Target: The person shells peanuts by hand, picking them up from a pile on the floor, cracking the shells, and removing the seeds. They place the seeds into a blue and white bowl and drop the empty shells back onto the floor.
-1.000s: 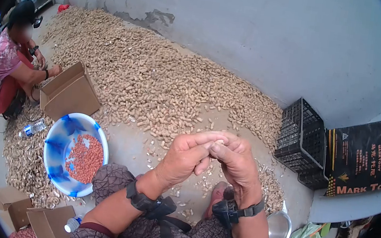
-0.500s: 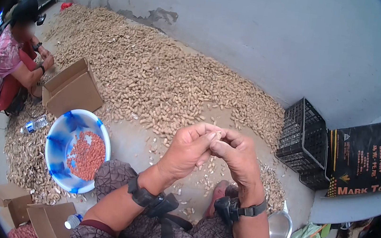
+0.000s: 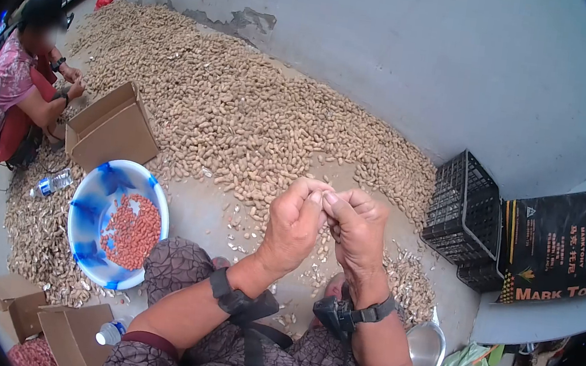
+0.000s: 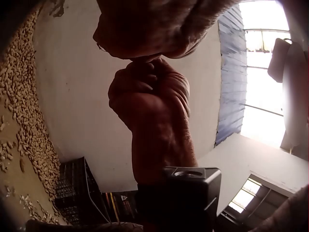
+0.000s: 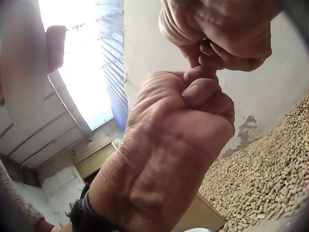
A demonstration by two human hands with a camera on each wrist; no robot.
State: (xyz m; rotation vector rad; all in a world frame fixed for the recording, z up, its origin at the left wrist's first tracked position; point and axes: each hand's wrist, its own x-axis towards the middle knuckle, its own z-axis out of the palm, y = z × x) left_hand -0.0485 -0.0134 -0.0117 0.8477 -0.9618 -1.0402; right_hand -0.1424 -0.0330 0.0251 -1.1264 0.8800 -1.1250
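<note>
My left hand (image 3: pixel 292 223) and right hand (image 3: pixel 359 231) meet at the fingertips in the middle of the head view, above my lap. Thumbs and forefingers of both pinch a small peanut, almost wholly covered by the fingers. From below, the left wrist view shows my right hand (image 4: pixel 149 94) with its fingers curled, touching my left hand (image 4: pixel 149 29) at the top. In the right wrist view, the fingers of my left hand (image 5: pixel 188 111) curl inward against those of my right hand (image 5: pixel 222 34). Beyond the hands spreads a large heap of peanuts (image 3: pixel 243 115) in their shells.
A blue-and-white basin (image 3: pixel 86 231) with red shelled kernels (image 3: pixel 133 233) stands left of my knee. Empty shells (image 3: pixel 38 232) litter the floor around it. Another person (image 3: pixel 23 84) squats behind a cardboard box (image 3: pixel 113 128). Black crates (image 3: pixel 462 207) and a metal bowl (image 3: pixel 426 353) are at right.
Both hands have risen slightly and shifted a little left, fingertips closer together. The pale peanut seen between them earlier is now mostly covered. The other person's hands have come together.
</note>
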